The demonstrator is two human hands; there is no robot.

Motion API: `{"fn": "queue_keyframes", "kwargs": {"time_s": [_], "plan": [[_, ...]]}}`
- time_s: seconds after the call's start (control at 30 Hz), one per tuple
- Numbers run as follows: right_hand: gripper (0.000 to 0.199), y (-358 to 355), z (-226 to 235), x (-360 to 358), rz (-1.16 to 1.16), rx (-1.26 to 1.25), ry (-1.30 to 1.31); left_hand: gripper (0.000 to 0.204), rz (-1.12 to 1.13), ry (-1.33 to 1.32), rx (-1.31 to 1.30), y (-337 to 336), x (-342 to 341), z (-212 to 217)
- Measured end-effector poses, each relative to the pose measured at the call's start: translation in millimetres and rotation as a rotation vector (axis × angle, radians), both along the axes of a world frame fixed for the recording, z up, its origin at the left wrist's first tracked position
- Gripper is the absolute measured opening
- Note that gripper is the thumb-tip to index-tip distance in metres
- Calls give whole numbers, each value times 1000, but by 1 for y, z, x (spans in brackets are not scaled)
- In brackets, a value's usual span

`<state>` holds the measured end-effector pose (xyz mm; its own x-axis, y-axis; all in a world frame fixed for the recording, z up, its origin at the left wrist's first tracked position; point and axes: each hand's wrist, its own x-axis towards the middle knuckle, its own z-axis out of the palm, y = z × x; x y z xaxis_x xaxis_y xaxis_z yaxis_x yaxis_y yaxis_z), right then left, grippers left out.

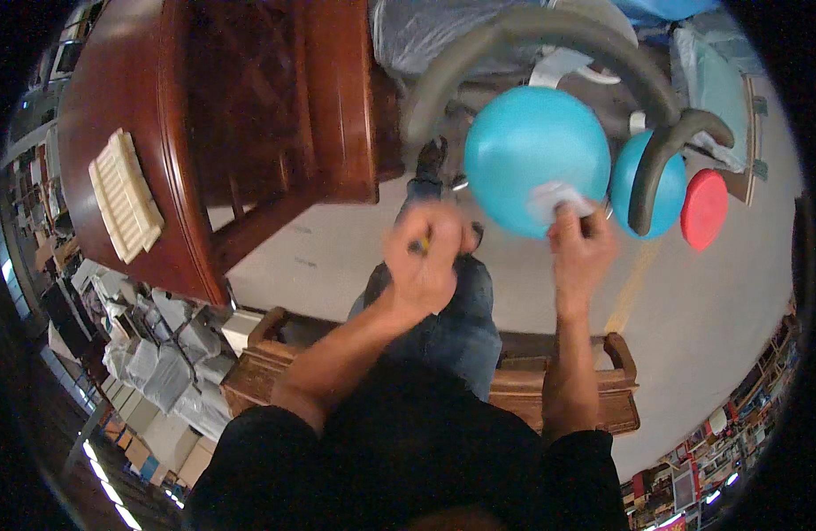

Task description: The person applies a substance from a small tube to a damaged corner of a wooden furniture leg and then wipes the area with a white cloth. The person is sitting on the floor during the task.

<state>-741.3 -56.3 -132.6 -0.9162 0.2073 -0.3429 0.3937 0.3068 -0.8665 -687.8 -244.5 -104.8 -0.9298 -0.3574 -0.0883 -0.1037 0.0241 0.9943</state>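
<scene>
My right hand (pixel 581 252) is closed in a pinch on a white slip (pixel 556 200), blurred by motion and held over the lower edge of a round, turquoise seat-like cushion (pixel 532 133). To its left, my left hand (pixel 423 257) is raised above my lap with its fingers curled. A small yellow-and-dark thing (pixel 418 244) shows between them; its kind is too blurred to tell. Beyond the cushion arches a thick olive-grey padded tube (pixel 549 26). On the right sits a second turquoise cushion (pixel 645 181), with another curved tube (pixel 648 168) across it.
A tall reddish-brown wooden cabinet (pixel 138 71) stands at left, with a cream ribbed tray-like piece (pixel 125 196) on it. A red round cushion (pixel 704 210) is at right. Carved wooden furniture (pixel 523 385) lies behind me. Plastic-wrapped items (pixel 164 350) crowd the lower left.
</scene>
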Motion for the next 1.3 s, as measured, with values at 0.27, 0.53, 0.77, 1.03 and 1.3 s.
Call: {"fn": "queue_keyframes", "kwargs": {"time_s": [0.27, 0.53, 0.77, 1.03, 1.3], "plan": [[23, -51, -186, 210, 80, -240, -317, 33, -15, -884, -246, -97, 243, -159], [28, -158, -309, 201, 321, 109, -189, 35, -11, -496, -404, -204, 176, -326], [22, -240, -391, 201, 204, 172, 34, 36, -98, -343, -788, -227, 141, -398], [14, -260, -424, 209, 275, -181, 287, 21, 84, -111, -845, -219, 149, -430], [21, -276, -456, 160, 298, -340, 430, 30, 269, 114, -671, -212, 145, -449]]}}
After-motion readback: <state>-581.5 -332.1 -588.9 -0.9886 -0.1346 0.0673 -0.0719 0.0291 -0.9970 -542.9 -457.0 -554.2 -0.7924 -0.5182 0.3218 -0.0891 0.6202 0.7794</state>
